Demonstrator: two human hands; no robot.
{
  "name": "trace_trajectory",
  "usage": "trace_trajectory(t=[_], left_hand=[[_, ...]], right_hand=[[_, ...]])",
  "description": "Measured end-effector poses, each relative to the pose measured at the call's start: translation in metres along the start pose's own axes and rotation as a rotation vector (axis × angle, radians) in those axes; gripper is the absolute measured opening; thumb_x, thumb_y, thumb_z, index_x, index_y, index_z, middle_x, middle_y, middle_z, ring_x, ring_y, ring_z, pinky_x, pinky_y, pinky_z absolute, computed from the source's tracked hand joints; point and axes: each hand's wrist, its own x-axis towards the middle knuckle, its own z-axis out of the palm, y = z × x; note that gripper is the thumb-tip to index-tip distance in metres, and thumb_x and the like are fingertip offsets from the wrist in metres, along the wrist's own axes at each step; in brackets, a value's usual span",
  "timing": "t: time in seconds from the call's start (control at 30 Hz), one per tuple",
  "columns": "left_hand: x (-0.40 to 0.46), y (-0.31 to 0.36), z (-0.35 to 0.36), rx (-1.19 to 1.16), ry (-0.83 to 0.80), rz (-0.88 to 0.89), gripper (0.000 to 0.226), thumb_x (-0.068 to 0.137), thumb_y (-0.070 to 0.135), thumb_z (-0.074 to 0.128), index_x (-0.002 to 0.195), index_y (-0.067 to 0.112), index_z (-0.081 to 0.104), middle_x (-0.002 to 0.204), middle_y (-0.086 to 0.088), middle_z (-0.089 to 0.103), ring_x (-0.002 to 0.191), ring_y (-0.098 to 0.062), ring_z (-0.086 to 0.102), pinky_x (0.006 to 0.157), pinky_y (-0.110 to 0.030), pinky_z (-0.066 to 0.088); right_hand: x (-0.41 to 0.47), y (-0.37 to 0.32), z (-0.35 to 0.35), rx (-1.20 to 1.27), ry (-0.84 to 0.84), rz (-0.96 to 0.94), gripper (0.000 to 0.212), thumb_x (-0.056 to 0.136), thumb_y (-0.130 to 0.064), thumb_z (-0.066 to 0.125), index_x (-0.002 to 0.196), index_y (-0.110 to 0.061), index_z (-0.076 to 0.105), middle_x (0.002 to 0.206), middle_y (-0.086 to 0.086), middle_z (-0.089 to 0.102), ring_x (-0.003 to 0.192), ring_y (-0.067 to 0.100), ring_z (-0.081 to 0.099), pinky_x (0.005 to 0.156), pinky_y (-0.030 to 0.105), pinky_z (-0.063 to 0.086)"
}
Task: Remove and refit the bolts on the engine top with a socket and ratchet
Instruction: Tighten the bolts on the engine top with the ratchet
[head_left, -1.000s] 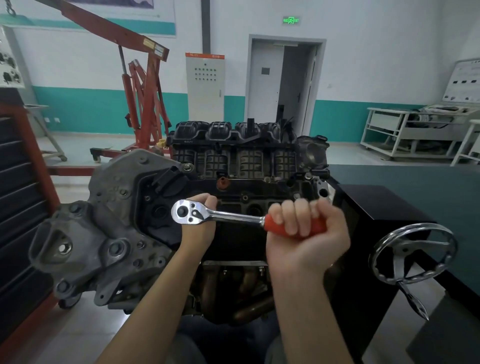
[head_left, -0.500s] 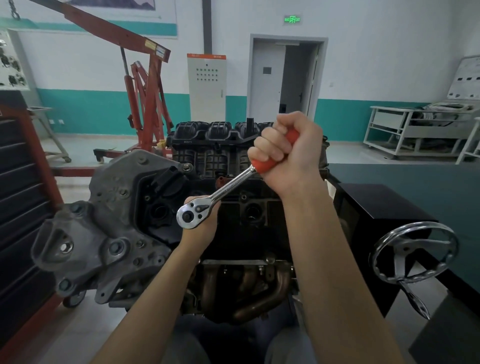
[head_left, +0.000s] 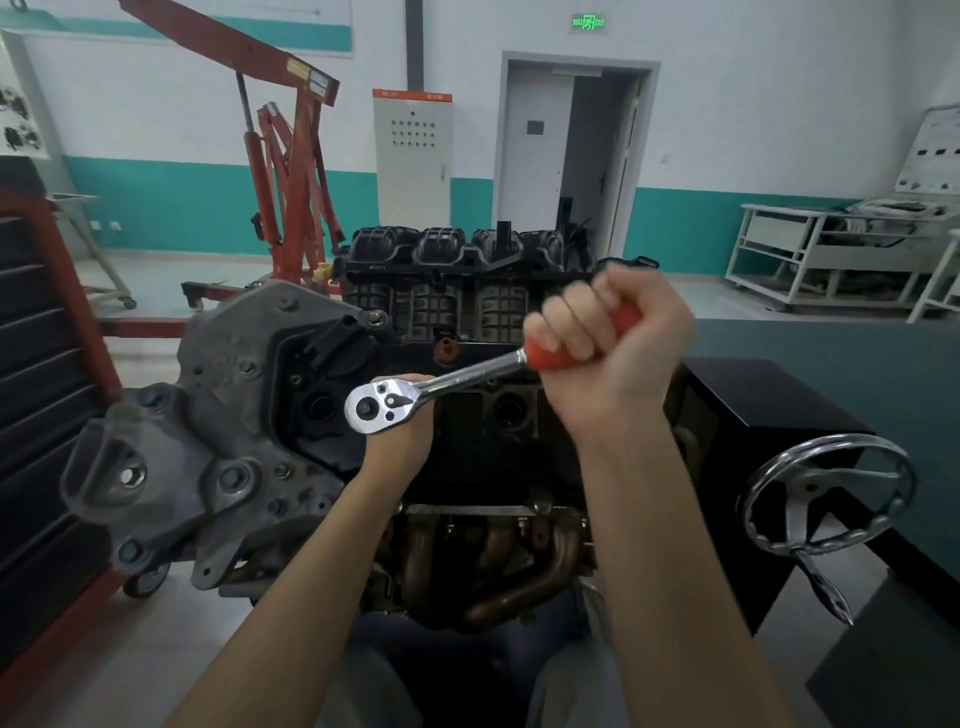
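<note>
Grip: right hand was fisted tight round the red handle of the ratchet; left hand sat under the ratchet head, its fingers hidden, so whether it held the socket could not be told.
Ratchet: head lay left of centre over the engine top, handle slanting up to the right.
Bolt: hidden beneath the ratchet head and left hand; socket not visible either.
Stage: judged mid-stroke on one bolt; loosening or tightening could not be told.
Done: no loose bolts showed anywhere, so no count of finished ones was possible.
Left: judged most of the job, since other bolts on the engine top would each need removing and refitting.
Nearby: crank wheel stood at right, red hoist far left.
</note>
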Motion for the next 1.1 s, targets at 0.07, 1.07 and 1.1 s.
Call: trace_trajectory(t=[0.07,1.07,1.1], left_hand=[[0.001,-0.004,0.002,-0.057,0.058,-0.08,0.048,0.094,0.001,0.047,0.054,0.028,0.045,0.052,0.018,0.038,0.049,0.001,0.033,0.054,-0.02,0.033],[-0.002,0.005,-0.01,-0.181,-0.01,0.052,0.035,0.074,0.016,0.051,0.048,0.017,0.027,0.05,0.004,0.024,0.048,-0.01,0.02,0.047,-0.023,0.017],[-0.002,0.005,-0.011,-0.198,-0.024,0.05,0.033,0.074,0.017,0.051,0.051,0.01,0.027,0.053,-0.001,0.023,0.05,-0.011,0.02,0.048,-0.025,0.017]], right_hand=[[0.022,-0.006,0.015,-0.086,-0.024,0.125,0.033,0.081,-0.01,0.041,0.051,-0.017,0.033,0.037,-0.006,0.024,0.033,0.009,0.02,0.04,0.017,0.027],[-0.05,0.027,-0.018,0.137,0.165,-0.227,0.031,0.079,-0.013,0.042,0.049,-0.021,0.036,0.04,-0.008,0.027,0.036,0.009,0.024,0.041,0.022,0.033],[-0.061,0.033,-0.021,0.156,0.18,-0.264,0.028,0.076,-0.014,0.043,0.05,-0.02,0.036,0.04,-0.007,0.027,0.036,0.009,0.025,0.042,0.024,0.035]])
